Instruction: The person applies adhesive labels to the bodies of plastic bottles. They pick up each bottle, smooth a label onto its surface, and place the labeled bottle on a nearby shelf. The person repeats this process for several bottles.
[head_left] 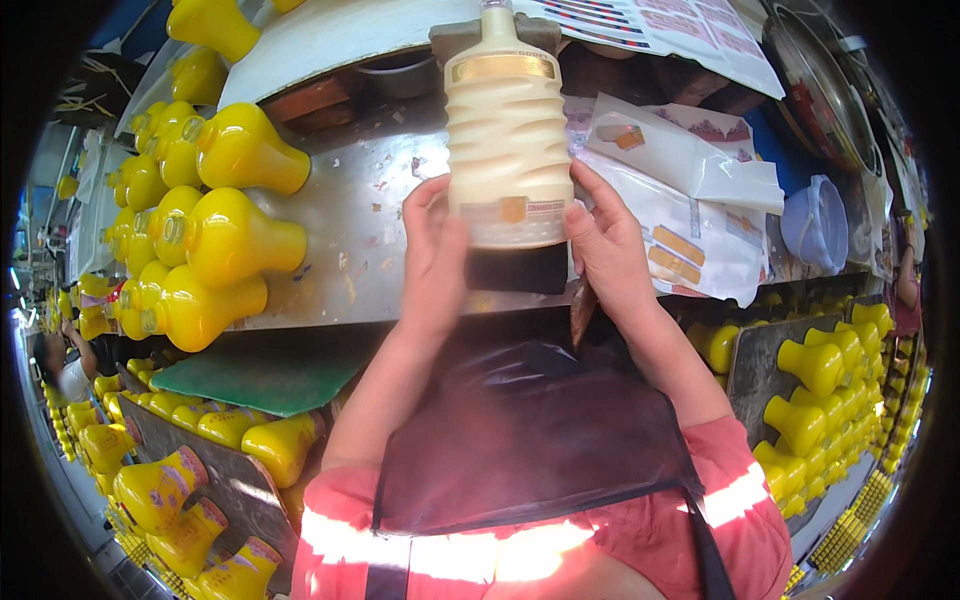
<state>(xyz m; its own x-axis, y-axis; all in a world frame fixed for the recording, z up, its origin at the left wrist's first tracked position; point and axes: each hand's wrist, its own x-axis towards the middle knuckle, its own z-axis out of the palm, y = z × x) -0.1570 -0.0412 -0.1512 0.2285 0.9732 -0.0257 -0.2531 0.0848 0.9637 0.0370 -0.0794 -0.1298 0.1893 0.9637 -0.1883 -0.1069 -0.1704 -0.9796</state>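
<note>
A cream bottle with wavy ridges lies in front of me, its neck pointing away. A gold band crosses its shoulder, and a decorated strip runs round its lower end. My left hand is against the bottle's lower left side, its fingers partly hidden and slightly blurred. On the other side, my right hand grips the lower edge, with the thumb near the strip and the forefinger along the side. A dark block shows below the base.
Yellow vase-shaped bottles lie stacked at the left of the metal table. Decal sheets lie at the right beside a pale blue bucket. A green board and racks of yellow bottles flank me.
</note>
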